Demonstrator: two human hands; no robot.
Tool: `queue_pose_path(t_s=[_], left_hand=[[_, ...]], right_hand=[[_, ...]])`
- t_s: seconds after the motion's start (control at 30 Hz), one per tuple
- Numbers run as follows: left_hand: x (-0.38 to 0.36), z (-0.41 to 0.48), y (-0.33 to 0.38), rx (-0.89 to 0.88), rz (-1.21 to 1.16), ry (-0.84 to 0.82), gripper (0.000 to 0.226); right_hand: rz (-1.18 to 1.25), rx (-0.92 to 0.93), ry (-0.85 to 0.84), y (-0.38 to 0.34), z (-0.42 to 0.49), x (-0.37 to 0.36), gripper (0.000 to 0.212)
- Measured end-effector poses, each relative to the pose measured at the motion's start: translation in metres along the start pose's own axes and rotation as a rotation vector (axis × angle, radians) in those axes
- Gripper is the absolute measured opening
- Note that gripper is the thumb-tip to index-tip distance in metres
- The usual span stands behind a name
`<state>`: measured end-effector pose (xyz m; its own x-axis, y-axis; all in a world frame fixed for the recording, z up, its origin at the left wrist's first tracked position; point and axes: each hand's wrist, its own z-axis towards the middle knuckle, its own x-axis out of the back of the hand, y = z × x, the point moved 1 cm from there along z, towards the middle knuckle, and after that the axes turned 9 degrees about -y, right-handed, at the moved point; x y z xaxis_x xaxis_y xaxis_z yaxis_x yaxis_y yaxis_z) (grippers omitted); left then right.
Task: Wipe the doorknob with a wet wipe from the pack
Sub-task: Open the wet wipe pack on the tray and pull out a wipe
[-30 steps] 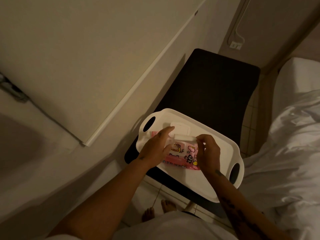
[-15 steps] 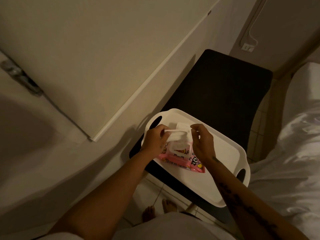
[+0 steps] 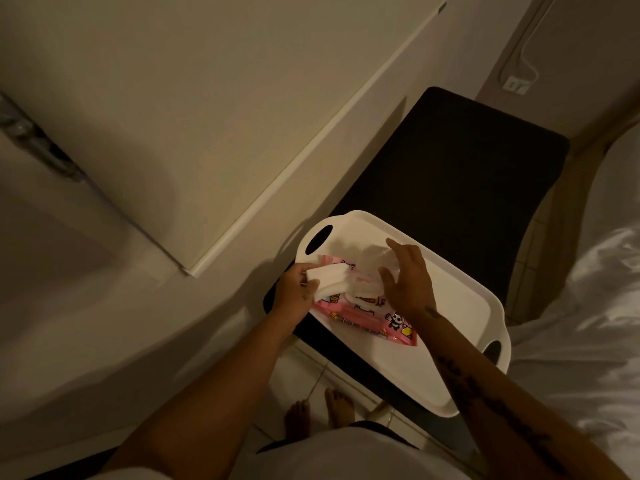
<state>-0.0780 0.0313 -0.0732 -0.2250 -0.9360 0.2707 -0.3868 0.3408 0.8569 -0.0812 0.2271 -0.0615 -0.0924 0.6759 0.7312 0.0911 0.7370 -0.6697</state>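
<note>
A pink wet wipe pack (image 3: pixel 367 317) with cartoon prints lies on a white tray (image 3: pixel 460 344). My left hand (image 3: pixel 294 292) is shut on a folded white wet wipe (image 3: pixel 329 277), held just above the pack's left end. My right hand (image 3: pixel 410 275) hovers over the pack with fingers spread, at the pack's white flip lid (image 3: pixel 374 258), which stands raised. The metal door handle (image 3: pixel 38 143) shows at the far left on the pale door, blurred.
The tray rests on a dark stool or side table (image 3: pixel 467 161). A bed with white sheets (image 3: pixel 588 323) fills the right. The door's edge (image 3: pixel 277 188) runs diagonally. A wall socket (image 3: pixel 515 85) sits at the top right. My bare feet (image 3: pixel 318 410) stand on floor tiles.
The wipe has come out of the pack and now sits folded in my left hand. My right hand has let go of it and spread its fingers over the lid.
</note>
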Motion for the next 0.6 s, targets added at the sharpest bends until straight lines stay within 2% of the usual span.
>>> queue_pose_path(t_s=[0.23, 0.6], left_hand=[[0.005, -0.003, -0.006, -0.012, 0.009, 0.060, 0.025], [0.005, -0.008, -0.004, -0.024, -0.121, 0.072, 0.021]], right_hand=[[-0.167, 0.229, -0.053, -0.010, -0.050, -0.026, 0.033], [-0.376, 0.238, -0.196, 0.006, -0.065, -0.044, 0.037]])
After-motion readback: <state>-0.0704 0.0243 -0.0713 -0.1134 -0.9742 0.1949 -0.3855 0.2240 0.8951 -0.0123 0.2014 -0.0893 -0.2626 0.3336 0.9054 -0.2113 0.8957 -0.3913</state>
